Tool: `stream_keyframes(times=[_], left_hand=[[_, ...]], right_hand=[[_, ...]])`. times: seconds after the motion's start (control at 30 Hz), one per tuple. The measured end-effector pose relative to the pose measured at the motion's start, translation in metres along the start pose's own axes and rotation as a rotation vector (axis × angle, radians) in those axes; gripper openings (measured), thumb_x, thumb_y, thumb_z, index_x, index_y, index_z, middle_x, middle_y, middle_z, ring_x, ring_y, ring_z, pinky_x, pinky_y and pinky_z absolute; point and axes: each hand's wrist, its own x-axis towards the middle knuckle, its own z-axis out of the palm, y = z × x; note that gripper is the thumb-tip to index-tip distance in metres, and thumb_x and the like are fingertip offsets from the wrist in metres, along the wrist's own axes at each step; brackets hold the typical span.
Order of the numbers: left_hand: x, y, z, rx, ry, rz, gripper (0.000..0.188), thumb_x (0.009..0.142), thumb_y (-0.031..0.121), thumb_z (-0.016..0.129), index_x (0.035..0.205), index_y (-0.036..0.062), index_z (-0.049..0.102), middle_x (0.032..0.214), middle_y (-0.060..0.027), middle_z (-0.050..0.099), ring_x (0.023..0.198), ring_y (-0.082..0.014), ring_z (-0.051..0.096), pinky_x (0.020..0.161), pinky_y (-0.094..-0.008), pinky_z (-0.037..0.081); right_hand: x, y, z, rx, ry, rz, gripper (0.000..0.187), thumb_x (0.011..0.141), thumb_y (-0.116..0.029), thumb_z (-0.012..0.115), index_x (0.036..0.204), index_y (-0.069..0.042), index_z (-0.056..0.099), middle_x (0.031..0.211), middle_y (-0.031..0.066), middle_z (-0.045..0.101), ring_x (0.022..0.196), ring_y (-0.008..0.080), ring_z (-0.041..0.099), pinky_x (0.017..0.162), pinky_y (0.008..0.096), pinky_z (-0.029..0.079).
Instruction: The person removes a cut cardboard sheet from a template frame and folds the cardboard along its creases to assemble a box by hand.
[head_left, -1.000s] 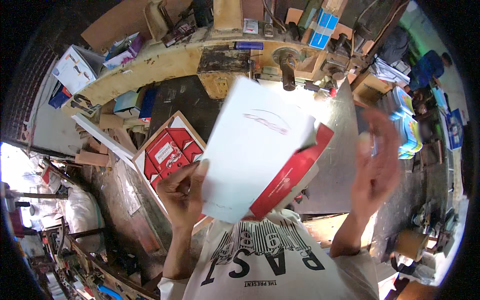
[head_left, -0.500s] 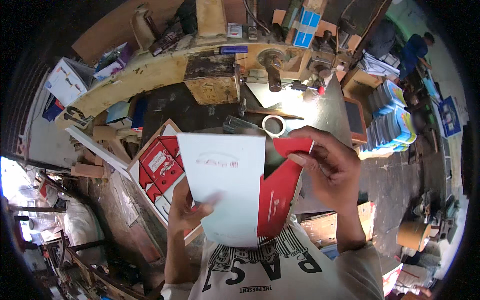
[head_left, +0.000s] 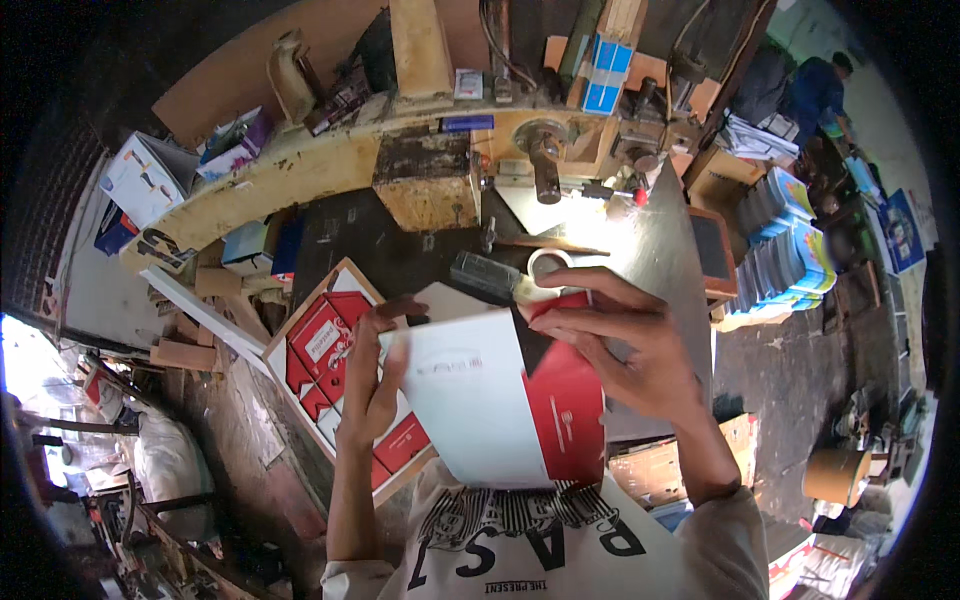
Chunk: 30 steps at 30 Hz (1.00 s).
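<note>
Together, both hands on red-and-white folder (head_left: 500, 400)

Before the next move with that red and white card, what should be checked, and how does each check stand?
1. Left hand grips the card's left edge: ok.
2. Right hand presses the red flap down: ok.
3. White panel lies flat, uncreased: ok.
4. Flap edges line up squarely: cannot tell.
5. Stack of printed sheets lies within the left hand's reach: ok.
6. Tape roll sits clear of the card: ok.

A cluttered workshop: worn machine bench (head_left: 300, 175), printed stacks (head_left: 790, 260).
</note>
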Motion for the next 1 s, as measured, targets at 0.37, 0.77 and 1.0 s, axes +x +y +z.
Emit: stream_keyframes(times=[0.37, 0.77, 1.0], left_hand=[[0.002, -0.007, -0.018, 0.629, 0.050, 0.218, 0.036, 0.071, 0.015, 0.088, 0.084, 0.0068, 0.055, 0.073, -0.0037, 0.055, 0.066, -0.0151, 0.053, 0.064, -0.0336, 0.047], [0.007, 0.030, -0.008, 1.098, -0.141, 0.441, 0.056, 0.086, 0.023, 0.073, 0.140, 0.0169, 0.057, 0.124, -0.0154, 0.058, 0.101, -0.0232, 0.058, 0.089, -0.0451, 0.044], [0.007, 0.039, 0.040, 0.674, -0.523, 0.411, 0.079, 0.088, 0.042, 0.068, 0.153, 0.0093, 0.035, 0.152, -0.0195, 0.039, 0.141, -0.0386, 0.036, 0.113, -0.0532, 0.033]], right_hand=[[-0.017, 0.010, -0.006, -0.230, -0.576, 0.193, 0.048, 0.087, -0.033, 0.071, 0.129, -0.013, 0.059, 0.142, 0.0126, 0.053, 0.121, 0.0384, 0.056, 0.100, 0.0471, 0.048], [-0.009, 0.002, -0.014, -0.158, -0.693, 0.287, 0.028, 0.096, -0.028, 0.059, 0.098, 0.000, 0.061, 0.078, 0.0253, 0.063, 0.076, 0.0399, 0.065, 0.071, 0.0441, 0.051], [0.006, 0.012, -0.015, 0.175, -0.696, 0.103, 0.017, 0.091, -0.012, 0.066, 0.104, 0.000, 0.065, 0.090, 0.0176, 0.073, 0.074, 0.0351, 0.070, 0.063, 0.0366, 0.053]])
